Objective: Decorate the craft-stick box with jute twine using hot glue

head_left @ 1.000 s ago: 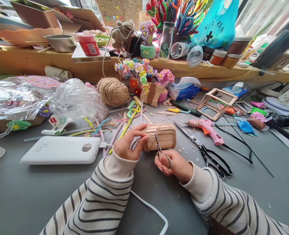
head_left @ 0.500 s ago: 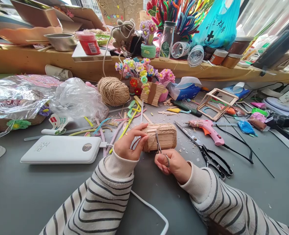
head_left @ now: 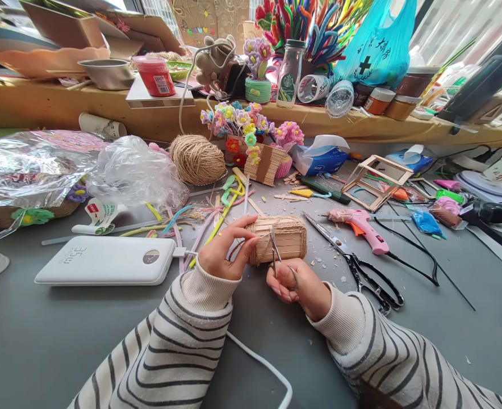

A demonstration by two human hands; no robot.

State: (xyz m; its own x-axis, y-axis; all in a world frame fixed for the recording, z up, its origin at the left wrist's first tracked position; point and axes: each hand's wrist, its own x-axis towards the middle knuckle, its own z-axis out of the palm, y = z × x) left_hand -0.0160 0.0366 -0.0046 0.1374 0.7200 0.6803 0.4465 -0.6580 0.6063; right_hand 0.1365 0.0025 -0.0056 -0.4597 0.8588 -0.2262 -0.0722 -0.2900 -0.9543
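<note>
A small basket of craft sticks wound with jute twine point(head_left: 281, 237) lies on its side on the grey table point(head_left: 63, 335). My left hand point(head_left: 225, 250) pinches the twine at the basket's left end, fingers closed. My right hand point(head_left: 294, 287) grips small metal scissors point(head_left: 275, 250) whose blades are slightly apart and point up against the basket's front. Both arms wear striped sleeves.
Large black-handled scissors point(head_left: 353, 258) and a pink glue gun point(head_left: 362, 224) lie right of the basket. A white power bank point(head_left: 106, 260) with its cable sits left. A twine ball point(head_left: 196, 159), pipe-cleaner flowers point(head_left: 246, 128), a wooden frame point(head_left: 376, 180) and plastic bags point(head_left: 132, 173) crowd the back.
My right hand has shifted slightly left and up with the small scissors, closer to the basket. The left hand holds its pinch in the same place.
</note>
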